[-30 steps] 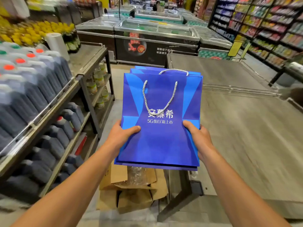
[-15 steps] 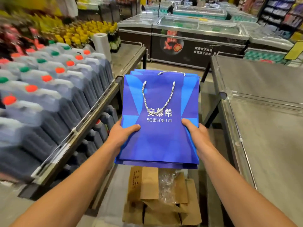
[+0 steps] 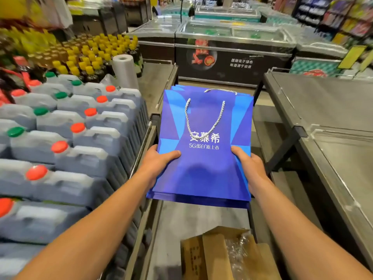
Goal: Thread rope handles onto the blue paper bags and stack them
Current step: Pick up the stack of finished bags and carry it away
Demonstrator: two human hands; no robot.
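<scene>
I'm holding a flat stack of blue bags (image 3: 203, 168), left hand (image 3: 159, 164) and right hand (image 3: 249, 168) gripping its near corners; a rope handle (image 3: 201, 118) is lying on top; jugs (image 3: 80, 138) are sitting left.

Open aisle ahead, between jug shelf (image 3: 80, 138) and bare counter (image 3: 333, 122); cardboard box (image 3: 212, 257) below.

Left grey shelf (image 3: 159, 81) with dark jugs (image 3: 96, 142), plastic roll (image 3: 124, 70); cardboard box (image 3: 218, 257) on floor (image 3: 193, 221)
</scene>
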